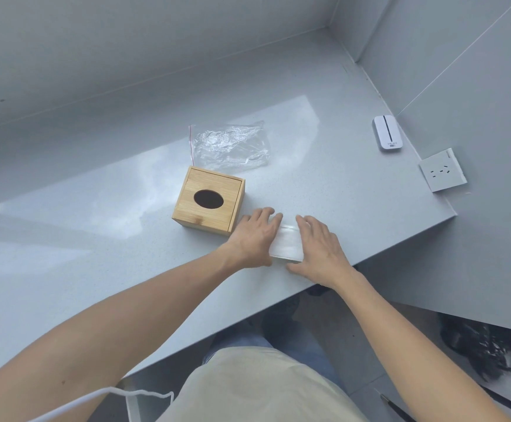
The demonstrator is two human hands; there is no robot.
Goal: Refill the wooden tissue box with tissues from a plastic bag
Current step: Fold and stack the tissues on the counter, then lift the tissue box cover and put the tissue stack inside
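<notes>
A wooden tissue box [208, 201] with a dark oval hole in its lid stands on the grey counter. Behind it lies a crumpled clear plastic bag [231, 146] with a red zip strip, flat and apparently empty. To the right of the box a white stack of tissues [287, 243] lies on the counter near the front edge. My left hand [254, 236] presses on the stack's left side and my right hand [318, 248] on its right side, fingers flat and pointing away from me. Both hands cover most of the stack.
A white pocket-sized device [387, 133] lies at the back right of the counter [95, 239]. A wall socket [442, 169] sits on the right wall. The counter's front edge runs diagonally just below my hands. A dark bag [489, 348] lies on the floor at the right.
</notes>
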